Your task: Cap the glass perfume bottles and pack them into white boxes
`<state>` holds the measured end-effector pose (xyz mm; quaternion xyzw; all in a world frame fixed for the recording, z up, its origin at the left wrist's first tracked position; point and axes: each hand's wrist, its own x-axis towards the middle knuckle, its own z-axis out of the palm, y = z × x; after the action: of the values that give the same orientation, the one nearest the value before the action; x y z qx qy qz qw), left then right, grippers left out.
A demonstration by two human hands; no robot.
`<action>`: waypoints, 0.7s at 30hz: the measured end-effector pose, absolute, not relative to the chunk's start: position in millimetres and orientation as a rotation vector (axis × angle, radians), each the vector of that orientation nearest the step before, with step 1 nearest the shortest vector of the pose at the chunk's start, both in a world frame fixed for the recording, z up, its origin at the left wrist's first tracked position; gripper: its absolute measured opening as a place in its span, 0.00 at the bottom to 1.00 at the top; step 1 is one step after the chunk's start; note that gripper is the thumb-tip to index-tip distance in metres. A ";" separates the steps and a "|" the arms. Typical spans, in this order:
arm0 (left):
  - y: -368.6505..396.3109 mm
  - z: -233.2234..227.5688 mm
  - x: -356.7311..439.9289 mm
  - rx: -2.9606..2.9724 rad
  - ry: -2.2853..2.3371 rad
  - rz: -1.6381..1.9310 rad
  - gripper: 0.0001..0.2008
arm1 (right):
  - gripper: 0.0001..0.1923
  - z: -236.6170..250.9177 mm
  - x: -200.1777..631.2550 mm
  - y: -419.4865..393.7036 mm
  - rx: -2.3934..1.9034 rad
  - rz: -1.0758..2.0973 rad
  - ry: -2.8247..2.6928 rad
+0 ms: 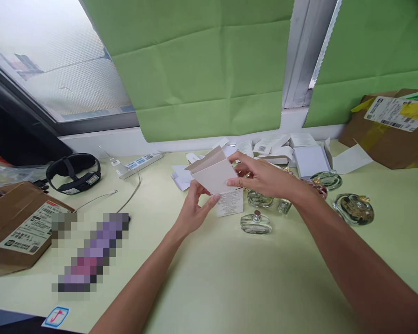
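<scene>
Both my hands hold a small white cardboard box (214, 175) tilted above the table, its flaps at the upper end standing open. My left hand (197, 208) pinches its lower left edge with thumb and fingers. Around the right side is my right hand (261, 176), thumb on the near face. Just below the box shows a white printed panel (230, 202); whether it joins the box I cannot tell. A clear glass perfume bottle (256, 223) with a metallic neck stands in front. Behind my right hand are several more glass bottles, partly hidden, including a round one (353, 209).
Several white boxes (311, 161) lie piled along the wall. Brown parcels stand at the right (386, 134) and left (24, 227). A black headset (73, 174), a power strip (141, 164) with cables and a blurred-out purple object (94, 253) lie on the left.
</scene>
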<state>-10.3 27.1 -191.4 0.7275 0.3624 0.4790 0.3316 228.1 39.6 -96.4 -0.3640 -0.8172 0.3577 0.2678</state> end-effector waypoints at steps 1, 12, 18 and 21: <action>27.3 -191.2 -10.2 1.897 0.936 1.258 0.18 | 0.17 -96.0 228.0 39.1 -0.996 0.960 -2.208; 27.4 -193.2 -10.8 1.931 0.926 1.256 0.19 | 0.13 -97.0 230.0 42.2 -0.950 0.937 -2.178; 27.6 -195.2 -8.9 1.921 0.867 1.283 0.16 | 0.14 -102.5 231.2 48.9 -0.970 0.945 -2.144; 27.1 -195.8 -8.2 1.916 0.869 1.290 0.15 | 0.14 -103.8 230.1 49.7 -0.997 0.911 -2.128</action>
<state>-8.2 27.1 -195.8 0.7327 0.3323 0.4935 0.3305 230.1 49.7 -103.8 -0.3766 -0.8039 0.3443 0.3056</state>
